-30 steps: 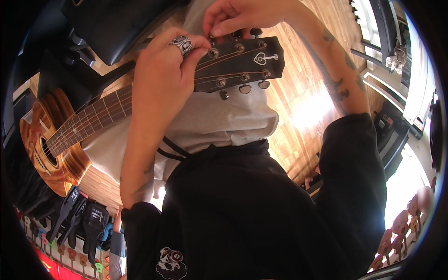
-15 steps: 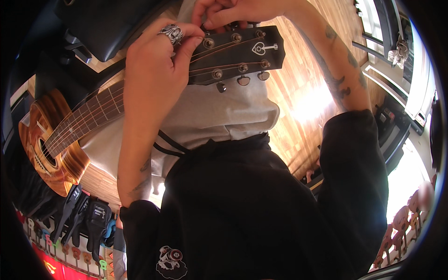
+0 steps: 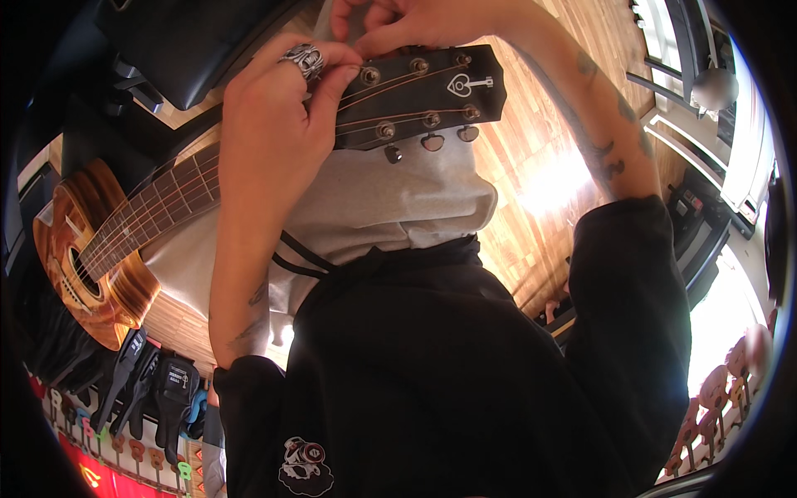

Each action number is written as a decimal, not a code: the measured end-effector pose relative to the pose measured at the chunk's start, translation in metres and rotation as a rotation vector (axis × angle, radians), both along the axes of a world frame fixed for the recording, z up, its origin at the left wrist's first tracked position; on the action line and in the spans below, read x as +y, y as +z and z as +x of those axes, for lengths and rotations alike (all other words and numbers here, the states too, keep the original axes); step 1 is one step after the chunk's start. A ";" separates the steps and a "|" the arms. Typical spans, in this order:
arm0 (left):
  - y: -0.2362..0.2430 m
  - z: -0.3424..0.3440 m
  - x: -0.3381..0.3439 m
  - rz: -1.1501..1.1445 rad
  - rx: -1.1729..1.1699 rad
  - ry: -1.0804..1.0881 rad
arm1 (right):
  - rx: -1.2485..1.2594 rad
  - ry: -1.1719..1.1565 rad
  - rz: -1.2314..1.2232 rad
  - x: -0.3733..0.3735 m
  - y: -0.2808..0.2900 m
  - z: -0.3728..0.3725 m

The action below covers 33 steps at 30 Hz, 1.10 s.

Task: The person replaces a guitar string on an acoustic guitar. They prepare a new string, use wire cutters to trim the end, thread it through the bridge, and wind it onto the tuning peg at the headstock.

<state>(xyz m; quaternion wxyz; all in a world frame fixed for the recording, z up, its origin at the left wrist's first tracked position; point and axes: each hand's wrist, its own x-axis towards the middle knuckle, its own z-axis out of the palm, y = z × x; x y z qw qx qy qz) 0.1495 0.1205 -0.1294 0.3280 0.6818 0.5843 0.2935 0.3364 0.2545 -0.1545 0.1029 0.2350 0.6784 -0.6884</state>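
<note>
Where two hands point(image 3: 274, 116) meet: one headstock point(image 3: 423, 95), six tuners.

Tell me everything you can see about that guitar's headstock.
The headstock is dark, nearly black, with a white heart-and-key inlay near its tip. Six silvery posts hold copper-coloured strings, and three tuner buttons hang from its lower edge. It points right, lying roughly level above the grey cloth. The left hand, wearing a ring, grips it where the neck begins; the right hand pinches at its upper edge.
</note>
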 end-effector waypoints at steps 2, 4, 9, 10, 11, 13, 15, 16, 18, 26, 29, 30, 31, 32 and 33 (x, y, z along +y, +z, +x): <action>0.001 0.001 0.000 -0.019 -0.008 -0.004 | 0.077 -0.095 0.062 -0.008 -0.005 0.000; 0.001 0.002 0.000 -0.031 -0.049 0.014 | 0.056 0.044 -0.051 0.004 -0.005 0.001; 0.002 0.000 0.000 -0.021 -0.021 0.012 | 0.095 0.005 -0.279 0.009 -0.010 0.014; 0.001 0.000 0.000 -0.021 -0.020 0.011 | 0.089 0.013 -0.262 0.010 -0.010 0.014; 0.001 0.000 -0.001 -0.011 -0.023 0.009 | 0.083 0.020 -0.246 0.011 -0.009 0.013; 0.001 0.000 -0.001 0.006 -0.028 0.007 | -0.077 0.085 -0.075 0.011 0.000 0.002; 0.000 0.000 -0.001 0.005 -0.037 0.010 | -0.182 0.114 0.009 0.009 0.011 -0.006; 0.000 0.001 -0.001 0.004 -0.043 0.009 | -0.209 0.107 0.009 0.007 0.017 -0.008; 0.000 0.001 -0.001 0.007 -0.049 0.008 | -0.160 0.087 -0.039 0.007 0.019 -0.007; 0.001 0.000 0.000 0.052 -0.021 -0.031 | 0.071 0.113 -0.203 0.011 -0.009 0.009; 0.000 0.000 0.000 0.045 -0.029 -0.021 | -0.043 0.117 -0.173 0.012 0.000 0.003; 0.000 0.002 0.001 0.050 -0.036 -0.014 | -0.060 0.099 -0.132 0.010 0.001 0.002; 0.000 0.002 0.001 0.055 -0.043 -0.007 | -0.077 0.080 -0.091 0.007 0.002 0.000; 0.000 0.002 0.000 0.047 -0.044 -0.003 | -0.094 0.062 -0.051 0.005 0.002 -0.001; 0.000 0.002 0.000 0.039 -0.045 0.002 | -0.067 0.062 0.008 0.004 0.000 -0.003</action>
